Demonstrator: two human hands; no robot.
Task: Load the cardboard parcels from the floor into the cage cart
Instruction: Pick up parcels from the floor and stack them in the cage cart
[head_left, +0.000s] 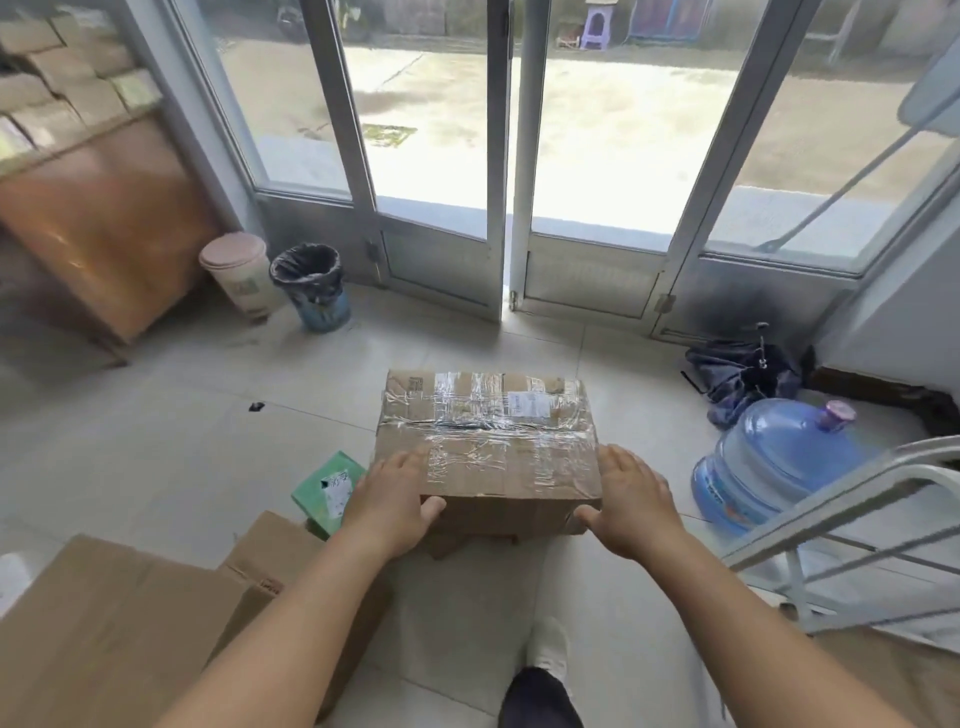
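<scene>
Head view looks down on a taped cardboard parcel (485, 447) held between both hands above the tiled floor (156, 457). On the parcel's left side the left hand (392, 501) presses with fingers flat and thumb hooked under the near bottom edge; the right hand (631, 501) does the same on the right side. More cardboard boxes (119, 623) lie at the near left, a green box (327, 491) just beyond them. At the right edge stands the cage cart (852, 525) (only its pale metal bars show), with a blue water jug (769, 462) beyond it.
</scene>
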